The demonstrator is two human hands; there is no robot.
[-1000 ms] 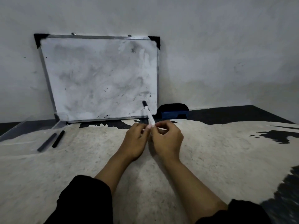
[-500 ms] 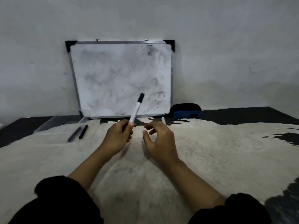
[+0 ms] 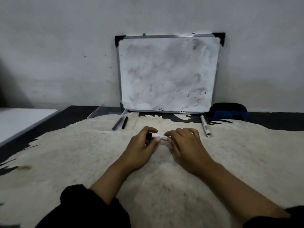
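Head view, held marker (image 3: 160,137): white barrel, only a short stretch showing between the two hands; raised just above the rug (image 3: 65,162), well in front of the whiteboard (image 3: 167,73)
Long axis: left to right, nearly level, dipping slightly toward the right; both ends buried in fingers; tip direction impossible to tell
Left hand (image 3: 141,148): curled, thumb and fingertips pinching the left end of the barrel
Right hand (image 3: 185,145): fingers bent over the right end, pinching it; knuckles up
Writing on held marker: faint tinted patch on the barrel; too blurred to read
Spare marker (image 3: 205,126): white, lying on the rug just right of the right hand, apart from it; long axis near to far, far end toward the board's lower right corner; dark print along the barrel, too small to read
Dark pens (image 3: 120,123): two, side by side on the rug, slanted, near the board's lower left corner
Whiteboard surface: leaning on the wall (image 3: 65,46); grey wiped smears and black specks; nothing legible
Eraser (image 3: 228,111): dark blue, at the wall's foot, just right of the board
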